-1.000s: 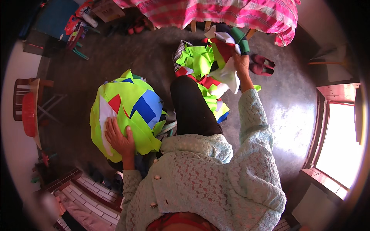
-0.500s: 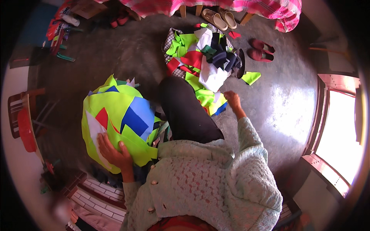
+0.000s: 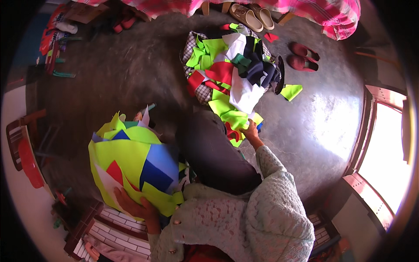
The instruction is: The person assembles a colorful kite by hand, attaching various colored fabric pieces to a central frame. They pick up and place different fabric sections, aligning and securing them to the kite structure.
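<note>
My left hand (image 3: 137,206) lies with its fingers spread on the near side of a large rounded bundle (image 3: 118,153). Lime, blue, white and red cloth scraps cover that bundle. My right hand (image 3: 251,132) is at the near end of a loose heap of fabric scraps (image 3: 246,94), its fingers bent round lime and red pieces; the fingertips are partly hidden there. White, navy, green and red scraps make up the rest of the heap, on a checked cloth (image 3: 190,48). Between bundle and heap is my dark-clad knee (image 3: 209,148).
A lime scrap (image 3: 291,91) and a red scrap (image 3: 271,37) lie on the floor. Dark red shoes (image 3: 303,56) and beige clogs (image 3: 252,16) sit beyond the heap. A pink plaid cover (image 3: 301,8) hangs at the far edge. At right is a bright doorway (image 3: 384,153).
My right hand has moved left and nearer, from beside the heap onto its near scraps. My left hand stays on the bundle. The view has shifted slightly.
</note>
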A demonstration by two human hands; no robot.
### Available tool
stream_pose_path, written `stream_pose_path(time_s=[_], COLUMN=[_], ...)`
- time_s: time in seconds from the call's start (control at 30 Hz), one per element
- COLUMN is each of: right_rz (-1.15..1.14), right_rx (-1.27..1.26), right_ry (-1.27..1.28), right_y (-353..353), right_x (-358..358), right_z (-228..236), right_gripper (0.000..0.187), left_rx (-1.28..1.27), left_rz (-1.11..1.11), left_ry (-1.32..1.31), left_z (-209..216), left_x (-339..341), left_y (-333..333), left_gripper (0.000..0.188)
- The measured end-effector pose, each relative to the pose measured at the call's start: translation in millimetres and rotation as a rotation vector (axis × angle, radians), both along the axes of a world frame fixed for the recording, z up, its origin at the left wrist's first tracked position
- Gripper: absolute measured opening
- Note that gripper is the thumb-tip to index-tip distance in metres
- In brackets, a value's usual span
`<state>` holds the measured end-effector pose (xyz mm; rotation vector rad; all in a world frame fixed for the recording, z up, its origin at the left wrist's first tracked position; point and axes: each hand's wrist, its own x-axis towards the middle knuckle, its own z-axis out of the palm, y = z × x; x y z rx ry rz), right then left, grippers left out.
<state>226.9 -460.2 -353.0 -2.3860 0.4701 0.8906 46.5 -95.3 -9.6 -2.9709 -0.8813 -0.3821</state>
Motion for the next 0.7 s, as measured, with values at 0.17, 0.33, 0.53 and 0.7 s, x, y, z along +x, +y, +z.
stream_pose_path(time_s=[0.17,0.33,0.53,0.7], right_rz=[0.143,0.034,-0.082,-0.147], right_rx=[-0.089,-0.084,-0.143,-0.103], right_ry=[0.137,0.120,0.029,-0.113], right_y=[-10.3,2.9,25.2,43.3], right_x=[-3.3,27.1,43.9,6.9], right_z=[-63.8,-52.9,-58.8,-124.6], right_gripper=[0.110,0.112,0.116,0.089], left_rx=[-0.094,-0.253,-0.224,-0.234], left_rz=[0.016,0.118,0.136,0.106], left_ry=[-0.013,-0.034,-0.013,-0.007], left_z=[-3.2,0.0,-13.0,-12.0], left_x=[4.1,9.4,-1.2,0.2], left_y=[6.0,-5.3,2.1,3.1], left_gripper=[0.068,0.074,0.076,0.075])
